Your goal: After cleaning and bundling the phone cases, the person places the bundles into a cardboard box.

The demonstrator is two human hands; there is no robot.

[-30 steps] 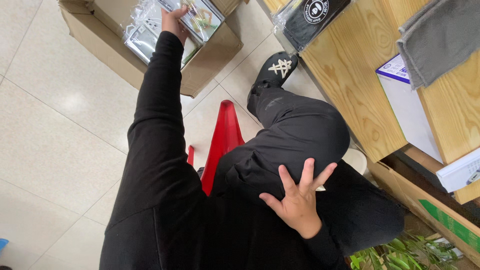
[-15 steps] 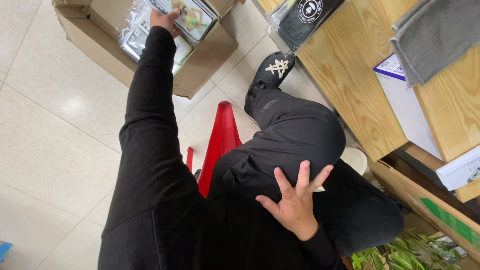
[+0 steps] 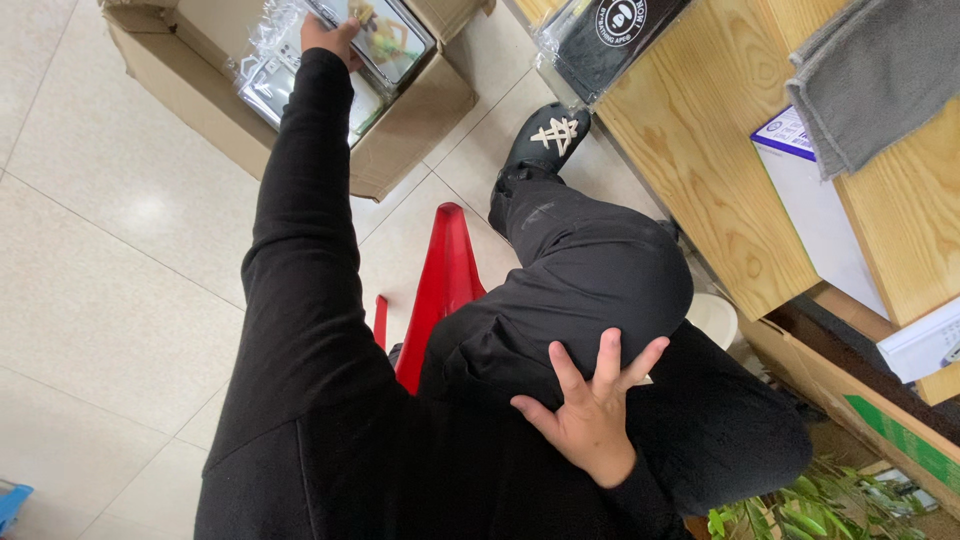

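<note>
Since the earlier frame, little has shifted: the left arm stays stretched out to the cardboard box (image 3: 200, 90) and the view has drifted only slightly. Left hand (image 3: 328, 36) is at the top edge of the view, inside the open box on the tiled floor (image 3: 90, 280). Its fingers curl over the edge of a flat clear-wrapped pack (image 3: 378, 38) with a pictured face, which stands tilted among similar wrapped packs in the box; the grasp looks closed on that pack, though part of the hand is cut off by the frame. Right hand (image 3: 590, 415) lies flat on the person's black-trousered thigh, fingers spread wide, holding nothing. A red stool (image 3: 440, 285) shows beneath the seated person. A black shoe (image 3: 545, 140) rests on the floor beside a wooden table (image 3: 700, 170), which carries a grey cloth (image 3: 880, 70) and a white box (image 3: 820, 215).
</note>
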